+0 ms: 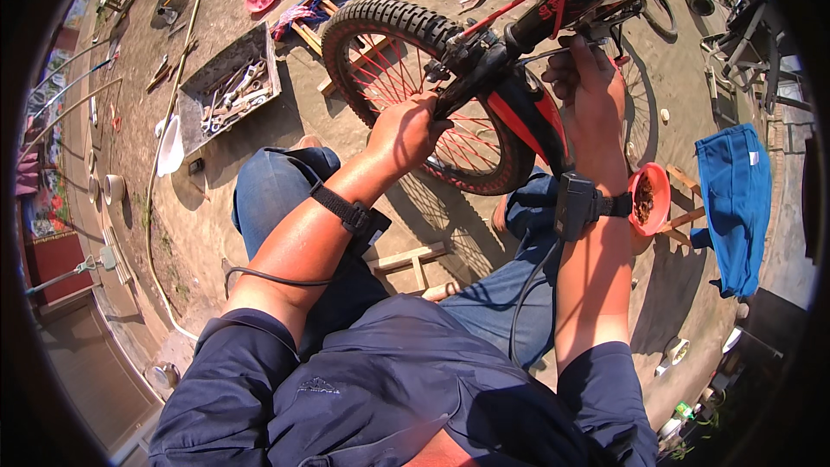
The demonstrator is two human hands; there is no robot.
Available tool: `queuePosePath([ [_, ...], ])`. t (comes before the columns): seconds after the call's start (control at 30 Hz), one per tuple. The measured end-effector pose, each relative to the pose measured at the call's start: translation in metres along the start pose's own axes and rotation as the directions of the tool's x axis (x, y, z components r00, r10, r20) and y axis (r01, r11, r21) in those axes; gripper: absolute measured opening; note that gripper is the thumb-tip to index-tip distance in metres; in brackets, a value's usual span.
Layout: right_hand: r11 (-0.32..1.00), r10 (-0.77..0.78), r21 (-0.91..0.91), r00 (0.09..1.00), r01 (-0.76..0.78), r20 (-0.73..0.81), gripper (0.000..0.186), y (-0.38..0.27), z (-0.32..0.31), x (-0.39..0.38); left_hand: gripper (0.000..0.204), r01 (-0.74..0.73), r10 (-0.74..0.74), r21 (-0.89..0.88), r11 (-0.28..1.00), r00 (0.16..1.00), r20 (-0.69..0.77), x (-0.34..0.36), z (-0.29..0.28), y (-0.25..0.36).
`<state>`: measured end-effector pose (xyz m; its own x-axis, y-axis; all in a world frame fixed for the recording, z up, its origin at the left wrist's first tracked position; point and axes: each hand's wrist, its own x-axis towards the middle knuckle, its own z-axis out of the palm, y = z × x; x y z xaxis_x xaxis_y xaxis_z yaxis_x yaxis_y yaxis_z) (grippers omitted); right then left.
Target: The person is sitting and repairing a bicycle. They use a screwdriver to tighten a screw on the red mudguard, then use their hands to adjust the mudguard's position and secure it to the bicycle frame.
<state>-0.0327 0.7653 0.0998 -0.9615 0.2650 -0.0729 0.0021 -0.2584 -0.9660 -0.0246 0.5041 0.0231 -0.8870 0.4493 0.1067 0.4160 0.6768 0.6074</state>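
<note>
A bicycle with a knobby black tyre and red spokes stands before me, its wheel tilted across the view. My left hand is closed round the end of a black bar beside the wheel. Higher and to the right, my right hand has its fingers curled together at a thin black cable. Its fingertips are partly in shadow, and what they pinch is hard to make out. A red and black frame part lies between my hands. Both wrists wear black straps, the right with a small box.
Left of the wheel sits a grey metal tray of wrenches and other tools. A red bowl of small brown parts stands near my right forearm, beside a blue cloth on a wooden stool. A wooden frame lies between my legs.
</note>
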Motion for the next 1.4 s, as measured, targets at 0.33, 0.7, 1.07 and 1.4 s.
queuePosePath([
  [0.33, 0.981, 0.123, 0.164, 0.983, -0.100, -0.135, 0.021, 0.011, -0.005, 0.011, 0.030, 0.006, -0.006, 0.026, 1.000, 1.000, -0.003, -0.003, -0.004, 0.000],
  [0.7, 0.849, -0.316, -0.446, 0.949, 0.285, 0.005, 0.028, -0.008, 0.013, -0.037, 0.031, 0.003, -0.003, 0.002, 1.000, 1.000, 0.019, -0.003, -0.007, 0.003],
  [1.07, 0.899, -0.319, -0.360, 0.936, 0.250, -0.148, 0.030, 0.007, 0.006, -0.037, 0.030, 0.012, -0.010, -0.064, 0.998, 0.999, 0.032, -0.002, -0.003, -0.007],
  [1.4, 0.721, -0.149, -0.669, 0.984, 0.178, 0.101, 0.025, 0.025, 0.007, -0.023, 0.033, -0.007, 0.012, -0.105, 0.994, 0.999, 0.047, -0.003, -0.003, -0.011],
])
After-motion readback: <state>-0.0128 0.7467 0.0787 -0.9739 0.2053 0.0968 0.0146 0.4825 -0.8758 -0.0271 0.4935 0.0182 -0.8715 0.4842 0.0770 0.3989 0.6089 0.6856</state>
